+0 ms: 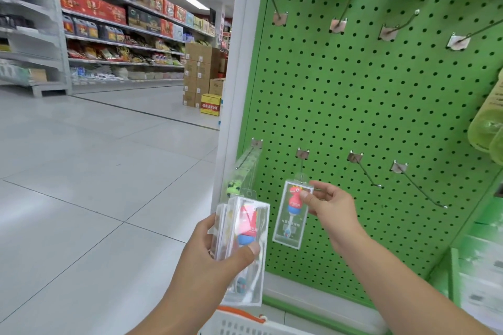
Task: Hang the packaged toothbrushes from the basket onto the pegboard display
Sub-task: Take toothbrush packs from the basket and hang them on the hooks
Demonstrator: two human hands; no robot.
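I am looking down at a green pegboard (353, 95), and everything else I am placing against it. My right hand (326, 202) is pinching a clear toothbrush pack (290, 215) with a pink dinosaur handle at its upper right corner, thumb on the front and fingers behind; the pack's hang tab is sitting right at the tip of the second hook (301, 168) in the pegboard's lower row, though I cannot tell whether it is threaded on. My left hand (215, 250) is gripping a stack of boxed toothbrushes (245, 242) just off the pegboard's lower left edge, thumb pressing on the front box. A green toothbrush pack (239, 177) is hanging on the leftmost lower hook. Below the pegboard, at the bottom of my view, the white basket (239, 323) with an orange handle is showing its rim. Two bare hooks (367, 171) are jutting out to the right of my right hand.
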